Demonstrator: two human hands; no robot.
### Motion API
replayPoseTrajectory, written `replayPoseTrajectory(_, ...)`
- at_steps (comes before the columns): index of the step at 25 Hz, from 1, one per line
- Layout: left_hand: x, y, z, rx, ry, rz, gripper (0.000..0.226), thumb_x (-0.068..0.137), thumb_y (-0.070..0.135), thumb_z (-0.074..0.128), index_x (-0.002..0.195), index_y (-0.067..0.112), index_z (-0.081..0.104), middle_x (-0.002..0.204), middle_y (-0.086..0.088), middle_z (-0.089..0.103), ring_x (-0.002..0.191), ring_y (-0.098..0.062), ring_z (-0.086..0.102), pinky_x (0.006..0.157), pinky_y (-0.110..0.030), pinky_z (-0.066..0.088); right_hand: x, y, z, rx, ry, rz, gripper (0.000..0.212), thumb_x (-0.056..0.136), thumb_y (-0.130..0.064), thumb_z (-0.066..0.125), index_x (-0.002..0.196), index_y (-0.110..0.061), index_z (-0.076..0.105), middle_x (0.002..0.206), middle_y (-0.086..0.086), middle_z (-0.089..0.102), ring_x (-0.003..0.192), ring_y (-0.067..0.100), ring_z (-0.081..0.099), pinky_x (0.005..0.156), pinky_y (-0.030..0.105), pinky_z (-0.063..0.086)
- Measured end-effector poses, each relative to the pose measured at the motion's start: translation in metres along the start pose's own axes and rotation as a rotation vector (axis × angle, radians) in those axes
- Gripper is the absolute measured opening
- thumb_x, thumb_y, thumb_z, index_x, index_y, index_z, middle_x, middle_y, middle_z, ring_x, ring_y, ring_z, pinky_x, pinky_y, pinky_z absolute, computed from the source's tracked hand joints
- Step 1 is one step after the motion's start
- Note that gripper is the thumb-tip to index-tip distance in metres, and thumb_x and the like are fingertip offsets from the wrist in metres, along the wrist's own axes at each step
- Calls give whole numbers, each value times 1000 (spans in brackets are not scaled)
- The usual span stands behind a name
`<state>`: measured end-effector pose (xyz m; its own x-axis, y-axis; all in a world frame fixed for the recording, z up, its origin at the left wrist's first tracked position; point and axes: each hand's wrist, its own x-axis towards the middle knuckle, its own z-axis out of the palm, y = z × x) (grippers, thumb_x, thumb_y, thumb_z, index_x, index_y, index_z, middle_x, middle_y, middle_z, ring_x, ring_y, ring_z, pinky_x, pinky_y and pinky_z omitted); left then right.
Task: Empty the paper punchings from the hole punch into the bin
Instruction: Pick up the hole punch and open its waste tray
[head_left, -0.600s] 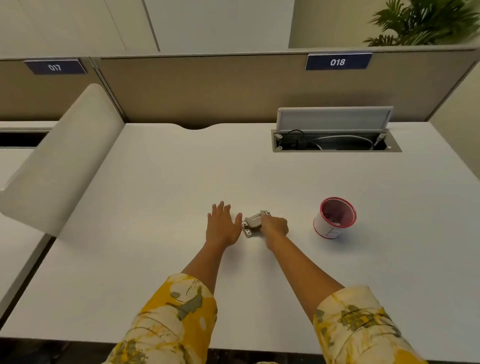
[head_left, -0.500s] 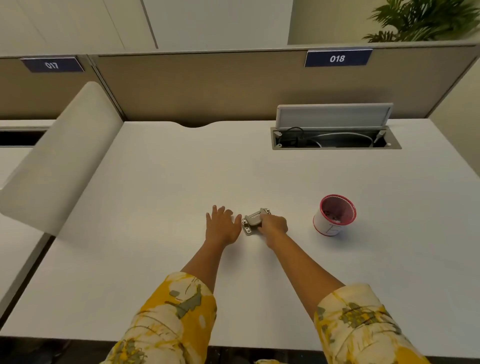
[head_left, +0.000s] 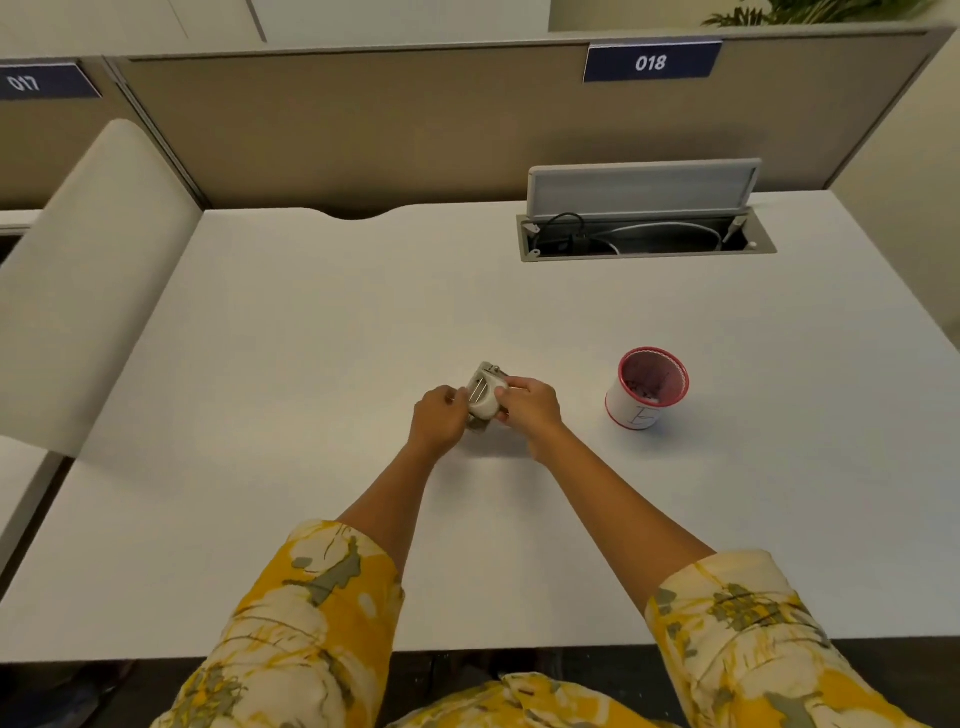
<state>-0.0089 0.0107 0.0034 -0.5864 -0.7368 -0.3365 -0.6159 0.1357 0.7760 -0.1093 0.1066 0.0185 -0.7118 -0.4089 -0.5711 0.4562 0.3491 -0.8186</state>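
Note:
A small grey metal hole punch with a pale underside is held just above the white desk, tipped so its base faces me. My left hand grips its left side and my right hand grips its right side. The bin, a small white cup with a red rim and red lining, stands upright on the desk to the right of my hands, a hand's width away. Some small bits lie in its bottom.
An open cable hatch with cords sits at the back right of the desk. A tan partition closes the far edge, and a curved beige divider borders the left side.
The punch has been lifted off the desk and turned over. My left hand, earlier flat on the desk beside it, now grips it together with the right.

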Motion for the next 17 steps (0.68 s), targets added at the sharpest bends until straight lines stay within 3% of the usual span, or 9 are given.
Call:
replayPoseTrajectory(3, -3, 12, 0, -288, -83, -56, 36, 100, 29, 51, 92, -2, 68, 82, -16, 70, 73, -27, 64, 75, -42, 55, -6, 1, -3, 93, -37, -10, 30, 90, -10, 63, 120, -7, 62, 116, 11, 67, 99, 23, 68, 76, 28, 59)
replayPoseTrajectory(8, -10, 12, -2, -582, -284, -156, 38, 101, 35, 56, 121, 2, 60, 107, -24, 70, 90, -30, 70, 82, -48, 62, -14, 6, -5, -17, 28, -203, 18, 89, -19, 65, 107, -17, 66, 104, 0, 70, 92, 16, 68, 81, 30, 59)
replayPoseTrajectory(11, -17, 2, 1, -687, -295, -187, 36, 101, 31, 56, 126, 5, 59, 113, -21, 68, 94, -31, 72, 77, -45, 64, -17, 9, -10, -87, 126, -377, 10, 89, -27, 65, 98, -24, 67, 97, -11, 68, 93, 8, 63, 75, 16, 49)
replayPoseTrajectory(14, -22, -2, 1, -759, -333, -204, 34, 102, 29, 55, 126, 6, 59, 107, -18, 68, 94, -31, 72, 78, -46, 64, -7, 6, -19, -43, 148, -241, 20, 95, -30, 53, 107, -20, 66, 108, -5, 67, 100, 14, 60, 82, 22, 48)
replayPoseTrajectory(17, -24, 0, 3, -764, -369, -180, 34, 102, 30, 55, 127, 8, 60, 109, -18, 68, 96, -30, 71, 84, -50, 62, 3, 8, -22, 1, -20, -101, 30, 100, -25, 44, 109, -12, 69, 110, 5, 71, 102, 19, 66, 97, 35, 53)
